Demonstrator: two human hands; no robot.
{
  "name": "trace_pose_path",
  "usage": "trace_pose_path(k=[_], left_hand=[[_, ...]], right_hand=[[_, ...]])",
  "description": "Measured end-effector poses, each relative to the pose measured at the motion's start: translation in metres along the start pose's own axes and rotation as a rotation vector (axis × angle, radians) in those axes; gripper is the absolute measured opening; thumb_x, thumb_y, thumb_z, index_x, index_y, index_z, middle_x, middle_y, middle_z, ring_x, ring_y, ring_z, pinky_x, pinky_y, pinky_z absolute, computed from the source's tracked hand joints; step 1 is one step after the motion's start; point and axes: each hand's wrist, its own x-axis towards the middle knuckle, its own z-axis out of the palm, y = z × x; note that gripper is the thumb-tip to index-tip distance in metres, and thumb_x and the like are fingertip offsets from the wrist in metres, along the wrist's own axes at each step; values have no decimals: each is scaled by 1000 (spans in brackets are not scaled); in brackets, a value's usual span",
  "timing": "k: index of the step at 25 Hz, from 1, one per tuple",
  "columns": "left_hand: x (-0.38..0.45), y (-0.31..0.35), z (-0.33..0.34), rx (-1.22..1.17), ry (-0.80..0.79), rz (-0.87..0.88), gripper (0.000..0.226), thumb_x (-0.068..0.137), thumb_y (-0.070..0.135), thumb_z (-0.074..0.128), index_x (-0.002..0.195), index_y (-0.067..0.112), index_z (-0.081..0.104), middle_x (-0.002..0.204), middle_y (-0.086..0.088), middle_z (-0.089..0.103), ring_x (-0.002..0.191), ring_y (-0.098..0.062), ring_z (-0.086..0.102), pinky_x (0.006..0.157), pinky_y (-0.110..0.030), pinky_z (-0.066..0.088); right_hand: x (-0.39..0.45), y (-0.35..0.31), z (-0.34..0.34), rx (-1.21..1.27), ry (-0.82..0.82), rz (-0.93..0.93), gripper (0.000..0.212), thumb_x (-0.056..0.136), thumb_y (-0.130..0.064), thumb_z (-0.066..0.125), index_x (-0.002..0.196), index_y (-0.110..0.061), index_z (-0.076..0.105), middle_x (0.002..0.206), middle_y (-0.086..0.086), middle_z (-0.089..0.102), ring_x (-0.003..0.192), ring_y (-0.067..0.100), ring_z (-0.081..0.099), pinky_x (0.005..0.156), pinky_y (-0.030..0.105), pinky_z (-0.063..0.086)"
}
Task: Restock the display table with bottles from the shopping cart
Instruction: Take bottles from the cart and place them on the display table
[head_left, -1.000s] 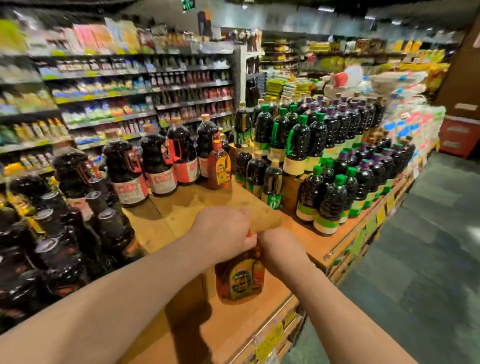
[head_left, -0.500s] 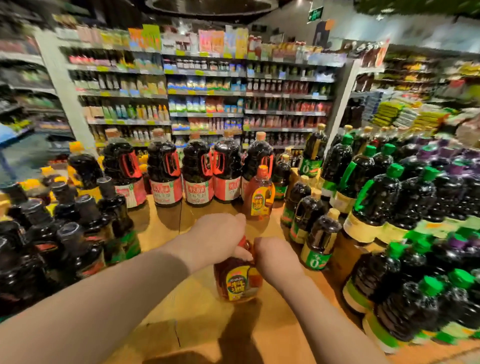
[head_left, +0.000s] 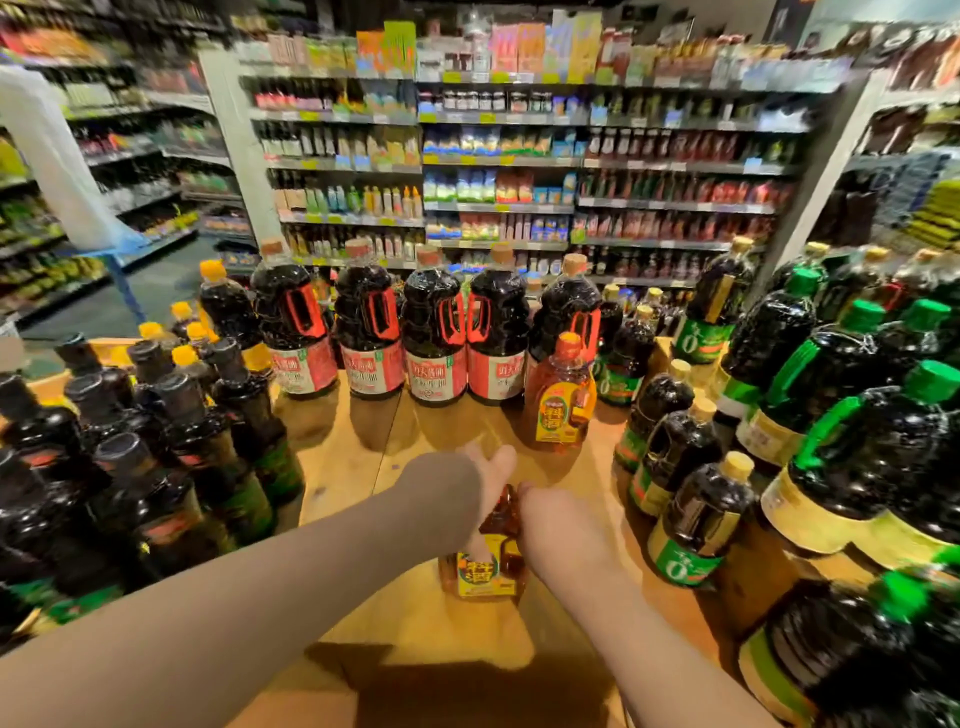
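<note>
Amber bottle (head_left: 488, 564), yellow label, upright on the wooden worktop (head_left: 353, 457) near its front edge, in the bare central patch. Left hand (head_left: 485, 480) over the bottle's neck and shoulder, fingers curled down its far side. Right hand (head_left: 558, 525) clamped against the neck from the right; cap hidden between both hands. Second amber bottle (head_left: 561, 397), orange cap, standing further back, just in front of a row of dark red-handled bottles (head_left: 434, 332). Black-capped dark bottles (head_left: 156, 441) massed at left; green-capped dark bottles (head_left: 857, 415) at right. Stocked store shelves (head_left: 498, 166) behind, blurred.
</note>
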Motion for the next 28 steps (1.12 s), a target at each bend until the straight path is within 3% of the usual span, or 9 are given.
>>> trace_pose_path(k=[4,9,16,22,28], left_hand=[[5,-3,21,34,180,8,72,82,28,78,132,16,29,119,-15,46,92,-35,63,59,-38,44],[10,-9,19,11,251,57,61,82,31,78,120,14,33,110,-12,48,89,-33,63,59,-36,43],[43,-26,0,-8,159,10,72,85,31,76,134,16,26,123,-12,43,100,-32,59,68,-35,48],[84,-43,-14,-7,149,-13,93,85,33,75,150,17,12,140,-15,40,118,-31,55,88,-36,53],[130,-59,-29,-46,172,-41,92,82,30,77,149,17,16,137,-14,43,118,-33,54,91,-39,53]], right_hand=[[3,-6,15,99,-1,53,23,91,-4,46,112,-10,50,102,10,67,94,30,66,72,36,52],[13,-7,21,164,25,81,18,92,-4,42,108,-10,45,98,10,66,90,32,66,70,38,51],[48,-13,21,198,36,98,17,91,-1,43,106,-9,44,100,12,66,90,33,67,72,43,55],[87,-16,11,153,64,82,16,93,0,41,107,-6,45,101,13,67,89,31,67,63,33,47],[137,-13,7,194,19,151,26,92,6,39,115,-4,43,104,15,64,92,33,64,62,35,42]])
